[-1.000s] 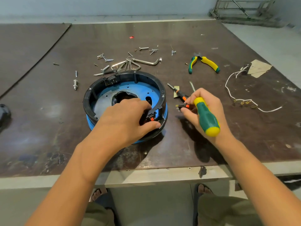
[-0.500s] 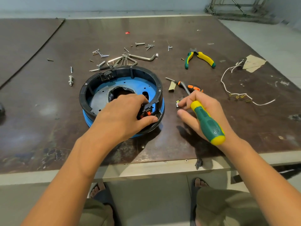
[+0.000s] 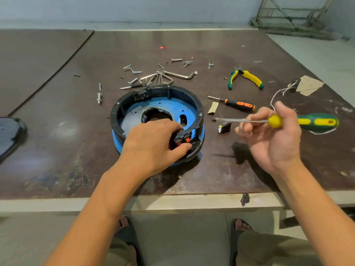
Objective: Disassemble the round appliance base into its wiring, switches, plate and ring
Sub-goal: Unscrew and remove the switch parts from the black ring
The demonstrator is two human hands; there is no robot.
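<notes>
The round appliance base lies on the table, a black ring around a blue plate with a central hole. My left hand reaches over its near rim and pinches the black switch block with red rockers between thumb and fingers. My right hand hovers right of the base and holds a green-and-yellow screwdriver level, shaft pointing left toward the ring. A small loose black switch lies on the table under the shaft. White wiring lies beyond my right hand.
Behind the base lie several loose screws, hex keys, green-yellow pliers and a small orange-black screwdriver. A bolt lies left of the base. A dark object sits at the left edge. The table's near edge runs below my forearms.
My right hand has let the small switch down on the table and turned the screwdriver from handle-toward-me to level, shaft pointing left. My left hand keeps hold of the switch block in the ring.
</notes>
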